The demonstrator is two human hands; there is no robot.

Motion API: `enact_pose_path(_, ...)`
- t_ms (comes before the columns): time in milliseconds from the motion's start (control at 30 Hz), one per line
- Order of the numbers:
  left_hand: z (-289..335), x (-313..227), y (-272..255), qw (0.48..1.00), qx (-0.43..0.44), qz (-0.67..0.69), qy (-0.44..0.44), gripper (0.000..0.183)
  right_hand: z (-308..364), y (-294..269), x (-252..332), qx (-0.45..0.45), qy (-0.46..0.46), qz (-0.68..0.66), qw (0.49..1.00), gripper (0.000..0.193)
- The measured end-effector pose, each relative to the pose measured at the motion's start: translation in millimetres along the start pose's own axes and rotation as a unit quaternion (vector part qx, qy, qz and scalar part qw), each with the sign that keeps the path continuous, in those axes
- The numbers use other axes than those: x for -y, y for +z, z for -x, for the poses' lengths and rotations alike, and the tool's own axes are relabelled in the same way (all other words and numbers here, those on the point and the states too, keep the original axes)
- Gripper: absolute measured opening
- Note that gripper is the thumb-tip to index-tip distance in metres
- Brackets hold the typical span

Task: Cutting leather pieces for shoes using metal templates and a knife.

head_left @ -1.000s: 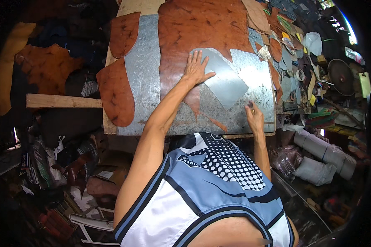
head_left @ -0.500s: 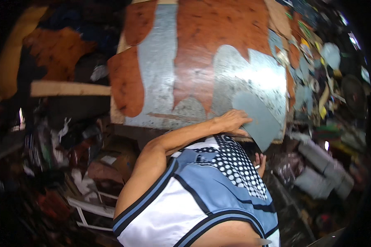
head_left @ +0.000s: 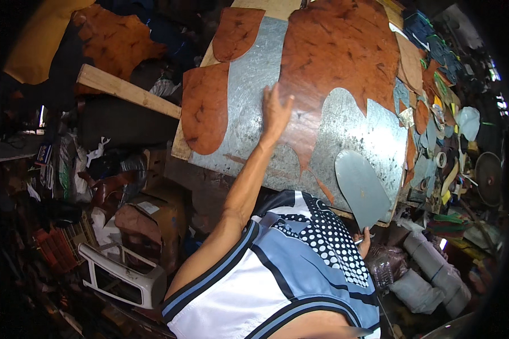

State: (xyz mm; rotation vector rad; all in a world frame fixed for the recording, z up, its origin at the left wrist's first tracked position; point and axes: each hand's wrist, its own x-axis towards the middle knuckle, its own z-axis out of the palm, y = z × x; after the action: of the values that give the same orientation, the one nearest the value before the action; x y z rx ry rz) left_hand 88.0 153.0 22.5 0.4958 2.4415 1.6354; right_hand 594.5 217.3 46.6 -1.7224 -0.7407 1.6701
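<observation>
My left hand point(head_left: 276, 114) reaches over the work table, fingers apart and holding nothing, at the left edge of a large brown leather hide point(head_left: 340, 51). The hide lies on a grey metal sheet point(head_left: 253, 85). My right hand point(head_left: 364, 244), partly hidden by my shirt, closes on the lower tip of a flat grey rounded template point(head_left: 362, 186). A thin white stick point(head_left: 358, 242) also shows between its fingers; its kind is unclear. Two cut leather pieces, an upper one point(head_left: 238, 34) and a lower one point(head_left: 205, 107), lie along the table's left side.
A wooden beam point(head_left: 127, 92) juts out left of the table. Scraps and a tape roll point(head_left: 441, 160) crowd its right side. Below stand a cardboard box point(head_left: 167, 217), a white frame point(head_left: 119, 277) and grey rolls point(head_left: 435, 268).
My left hand has left the grey template and moved up and left over the leather, fingers now spread. The template stays with my right hand. The view has shifted.
</observation>
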Motion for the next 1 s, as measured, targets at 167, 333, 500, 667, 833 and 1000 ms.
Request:
enact_pose_path(167,-30.0,39.8,-9.0,0.992,0.010,0.100,-0.072,0.065,-8.6,-10.5,20.3,-0.049,0.009,-0.079,0.996,0.019)
enact_pose_path(333,-15.7,54.6,-31.1,0.967,0.180,0.135,-0.116,0.066,-7.0,-23.6,86.7,-0.074,-0.236,-0.044,0.968,0.014)
enact_pose_path(500,25.8,45.4,-58.6,0.968,0.228,0.043,-0.093,0.065,25.0,-9.3,166.2,-0.110,-0.406,0.107,0.901,0.023)
enact_pose_path(667,44.1,11.6,-75.0,0.943,0.266,0.128,-0.154,0.064,59.9,47.7,192.2,-0.212,-0.491,0.191,0.823,0.022)
enact_pose_path(833,53.8,30.2,-79.0,0.928,0.224,0.205,-0.217,0.070,26.3,113.2,175.3,-0.206,-0.447,0.209,0.845,0.027)
enact_pose_path(1000,66.5,3.6,-79.6,0.939,0.245,0.179,-0.161,0.077,-11.3,114.5,162.9,-0.149,-0.464,0.206,0.849,0.027)
